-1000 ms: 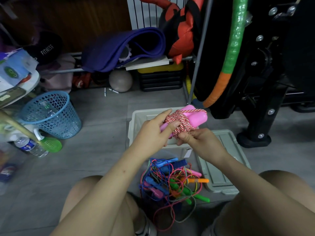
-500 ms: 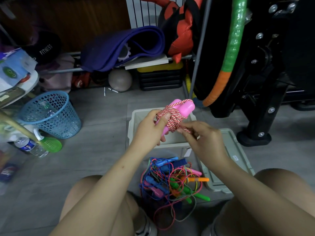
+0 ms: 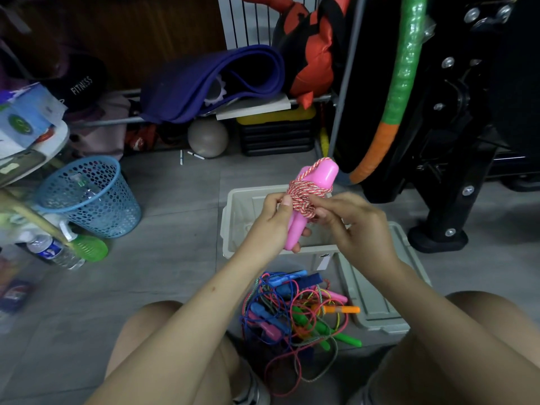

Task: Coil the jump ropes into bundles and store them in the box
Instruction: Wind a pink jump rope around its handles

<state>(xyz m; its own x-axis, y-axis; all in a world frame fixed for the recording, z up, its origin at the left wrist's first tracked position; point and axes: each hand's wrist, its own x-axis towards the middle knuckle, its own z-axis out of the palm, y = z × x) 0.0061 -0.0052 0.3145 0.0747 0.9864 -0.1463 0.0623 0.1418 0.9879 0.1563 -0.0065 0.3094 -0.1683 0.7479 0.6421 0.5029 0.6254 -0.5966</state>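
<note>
Clearly light and soft, the rope bundle (image 3: 306,194) should handle best by its stiff pink handles (image 3: 295,229). The left hand (image 3: 274,226) grips them; the right hand (image 3: 350,223) pinches the cord.

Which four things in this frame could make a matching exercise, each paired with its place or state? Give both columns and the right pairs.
Things:
1. pink jump rope
2. box
3. box lid
4. tangled ropes

Places or states:
A. flat on the floor, right of the box
B. heaped on the floor between the knees
C. open, beyond the hands
D. wound round its handles, held in both hands

Pairs: 1-D, 2-C, 3-A, 4-B
</note>
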